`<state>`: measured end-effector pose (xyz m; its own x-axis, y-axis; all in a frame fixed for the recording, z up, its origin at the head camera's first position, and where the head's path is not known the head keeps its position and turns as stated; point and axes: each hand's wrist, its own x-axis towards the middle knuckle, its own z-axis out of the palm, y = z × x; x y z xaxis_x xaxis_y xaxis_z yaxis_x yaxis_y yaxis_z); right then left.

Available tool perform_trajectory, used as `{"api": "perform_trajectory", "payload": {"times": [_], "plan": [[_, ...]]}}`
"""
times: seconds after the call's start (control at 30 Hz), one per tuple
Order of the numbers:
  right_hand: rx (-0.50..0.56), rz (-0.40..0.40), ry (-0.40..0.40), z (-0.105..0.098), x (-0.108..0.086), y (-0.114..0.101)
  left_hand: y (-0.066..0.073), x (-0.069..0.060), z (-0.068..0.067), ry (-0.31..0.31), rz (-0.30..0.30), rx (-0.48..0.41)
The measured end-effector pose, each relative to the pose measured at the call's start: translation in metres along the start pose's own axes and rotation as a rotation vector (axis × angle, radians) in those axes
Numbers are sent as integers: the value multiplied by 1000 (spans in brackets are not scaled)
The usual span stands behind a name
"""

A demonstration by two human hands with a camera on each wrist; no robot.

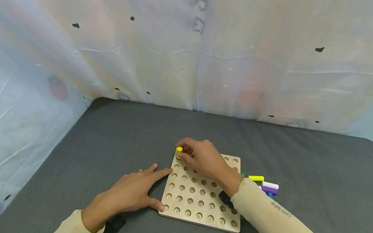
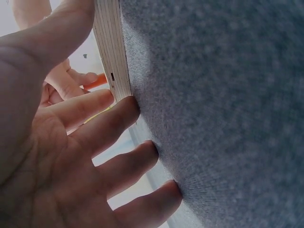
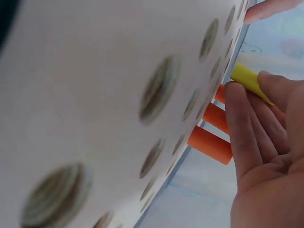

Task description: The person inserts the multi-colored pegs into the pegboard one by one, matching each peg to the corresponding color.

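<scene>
A light wooden board (image 1: 190,200) with rows of round holes lies on the grey cloth. At its far left corner my right hand (image 1: 206,159) pinches a yellow peg (image 1: 179,151) between thumb and fingers. The right wrist view shows this yellow peg (image 3: 247,80) tilted against the board, and whether its end is in a hole cannot be told. Beside it several orange pegs (image 3: 210,145) stand in the board. My left hand (image 1: 130,190), fingers spread, touches the board's left edge with thumb and index finger; its other fingertips (image 2: 168,192) rest on the cloth.
Right of the board lie loose pegs: yellow (image 1: 256,178), white (image 1: 269,185), purple (image 1: 269,190) and blue (image 1: 270,195), partly behind the right sleeve (image 1: 281,216). A black object (image 1: 225,199) shows under the right wrist. Pale sheeting (image 1: 216,76) hangs behind the table.
</scene>
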<state>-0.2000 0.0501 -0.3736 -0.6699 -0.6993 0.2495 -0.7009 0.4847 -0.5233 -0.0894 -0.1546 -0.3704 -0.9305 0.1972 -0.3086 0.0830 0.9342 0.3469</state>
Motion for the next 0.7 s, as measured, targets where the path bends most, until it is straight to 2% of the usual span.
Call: {"api": "perform_trajectory", "payload": {"times": [0.13, 0.7], "plan": [[3, 36, -11, 1, 0, 0, 0, 0, 1, -2, -3, 4], [-12, 30, -20, 1, 3, 2, -2, 2, 2, 9, 6, 17]]}}
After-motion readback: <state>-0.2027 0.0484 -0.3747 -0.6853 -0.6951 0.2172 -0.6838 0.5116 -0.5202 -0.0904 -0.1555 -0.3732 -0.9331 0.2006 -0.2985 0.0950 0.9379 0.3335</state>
